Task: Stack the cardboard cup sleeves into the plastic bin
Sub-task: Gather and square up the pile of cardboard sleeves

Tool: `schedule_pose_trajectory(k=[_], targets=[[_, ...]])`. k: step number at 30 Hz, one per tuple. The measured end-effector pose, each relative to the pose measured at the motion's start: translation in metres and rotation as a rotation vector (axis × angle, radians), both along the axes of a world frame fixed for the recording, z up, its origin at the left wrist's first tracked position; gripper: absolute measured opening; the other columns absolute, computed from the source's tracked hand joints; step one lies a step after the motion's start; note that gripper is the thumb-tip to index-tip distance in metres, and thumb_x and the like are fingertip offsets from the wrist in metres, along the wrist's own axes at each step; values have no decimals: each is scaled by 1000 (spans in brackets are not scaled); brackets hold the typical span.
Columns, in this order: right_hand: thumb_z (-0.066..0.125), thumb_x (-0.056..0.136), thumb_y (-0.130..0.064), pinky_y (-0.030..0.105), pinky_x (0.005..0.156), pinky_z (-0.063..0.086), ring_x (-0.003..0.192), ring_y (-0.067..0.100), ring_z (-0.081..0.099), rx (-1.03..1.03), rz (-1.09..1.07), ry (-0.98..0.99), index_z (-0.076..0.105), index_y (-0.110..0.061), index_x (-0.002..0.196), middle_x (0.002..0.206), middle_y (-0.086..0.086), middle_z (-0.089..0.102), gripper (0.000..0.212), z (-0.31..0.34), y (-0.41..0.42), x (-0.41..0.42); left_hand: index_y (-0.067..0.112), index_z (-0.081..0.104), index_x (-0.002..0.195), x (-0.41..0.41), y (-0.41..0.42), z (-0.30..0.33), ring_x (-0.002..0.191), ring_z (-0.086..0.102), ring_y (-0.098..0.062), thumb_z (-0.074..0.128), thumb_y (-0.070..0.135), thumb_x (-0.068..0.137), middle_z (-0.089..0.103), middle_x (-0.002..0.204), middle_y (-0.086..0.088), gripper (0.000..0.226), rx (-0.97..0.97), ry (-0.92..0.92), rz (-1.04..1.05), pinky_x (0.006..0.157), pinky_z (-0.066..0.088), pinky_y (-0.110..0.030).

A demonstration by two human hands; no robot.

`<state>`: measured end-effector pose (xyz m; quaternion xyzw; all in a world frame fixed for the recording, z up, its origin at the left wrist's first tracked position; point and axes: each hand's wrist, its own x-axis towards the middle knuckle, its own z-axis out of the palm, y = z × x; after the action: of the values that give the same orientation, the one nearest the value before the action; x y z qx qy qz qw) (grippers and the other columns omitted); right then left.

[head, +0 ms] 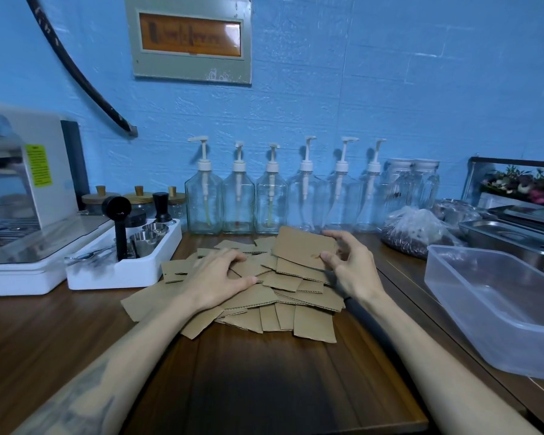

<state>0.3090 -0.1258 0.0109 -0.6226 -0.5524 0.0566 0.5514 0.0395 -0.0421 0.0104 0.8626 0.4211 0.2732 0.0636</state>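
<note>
Flat brown cardboard sleeves (pixel 264 293) lie in a loose heap on the bench (pixel 264 387), pointing every way. The right hand (pixel 349 268) pinches one sleeve (pixel 305 246), long axis left-right. The left hand (pixel 223 277) rests spread on the heap. The clear bin (pixel 484 309) sits right.

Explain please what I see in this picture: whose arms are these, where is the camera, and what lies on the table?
There is no machine here. A person wears one camera on the head, so it looks down at that person's own arms. On the wooden table lies a loose pile of cardboard cup sleeves. The left hand rests on the pile. The right hand pinches one lifted sleeve. The clear plastic bin at the right holds nothing yet. Glass pump bottles line the blue wall.
</note>
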Motion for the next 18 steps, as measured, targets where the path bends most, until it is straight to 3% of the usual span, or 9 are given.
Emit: schedule_pose_trajectory(k=[4, 9, 14, 16, 18], targets=[[71, 90, -20, 25, 75, 50, 80, 20, 65, 12, 4, 15, 62, -37, 123, 83, 6, 67, 38, 0, 0, -2, 28, 56, 132, -6, -3, 6, 125, 48, -15, 67, 59, 81, 57, 131, 10, 60, -38, -65, -10, 106, 38, -39], [69, 92, -19, 32, 67, 52, 66, 15, 59, 19, 48, 41, 60, -41, 122, 81, 10, 66, 39, 0, -2, -5, 25, 55, 130, -26, -1, 14, 118, 49, -16, 79, 31, 80, 52, 125, 5, 56, -180, -181, -36, 103, 41, -36], [69, 92, -19, 20, 67, 49, 63, 4, 63, 16, 42, -12, 61, -38, 122, 75, 6, 68, 37, 0, -6, -9, 21, 49, 135, -48, 5, 20, 117, 51, -22, 79, 2, 75, 48, 132, -6, 70, -311, -293, -19, 102, 47, -43], [69, 92, -17, 23, 68, 50, 56, 5, 63, 16, 54, -6, 61, -40, 119, 72, 7, 68, 36, 0, -7, -10, 21, 50, 134, -51, 7, 21, 103, 56, -25, 78, -3, 76, 51, 123, -7, 68, -342, -351, -9, 92, 53, -39], [68, 92, -16, 28, 72, 52, 53, 7, 63, 12, 60, -5, 59, -43, 117, 69, 8, 68, 38, 0, -8, -11, 22, 54, 128, -52, 8, 22, 77, 54, -17, 76, -4, 78, 53, 96, -2, 60, -335, -389, -3, 71, 51, -19]])
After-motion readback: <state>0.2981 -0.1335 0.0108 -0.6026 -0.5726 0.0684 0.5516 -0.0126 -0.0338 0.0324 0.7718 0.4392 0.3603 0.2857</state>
